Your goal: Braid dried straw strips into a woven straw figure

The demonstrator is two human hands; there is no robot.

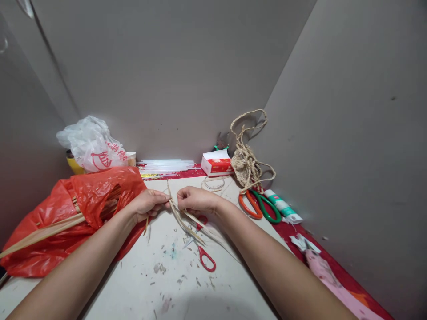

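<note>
Pale straw strips [183, 222], partly braided at their upper end, hang between my hands above the white board. My left hand [151, 202] pinches the braid where the strips meet, with the thin finished tip sticking up past the fingers. Close beside it on the right, my right hand [191, 200] is closed, its fingers curled around one of the loose strips. The other strips trail down toward me, some passing beneath the right wrist. Below them, red-handled scissors [207, 259] lie on the board, their blades partly hidden by the straw.
A red plastic bag [56, 213] holding more straw lies left. Clear glue sticks [167, 166], a red-and-white box [216, 163] and a coil of braided straw rope [247, 164] line the back. Orange- and green-handled tools [271, 209] and a white-and-teal pack [283, 207] lie right.
</note>
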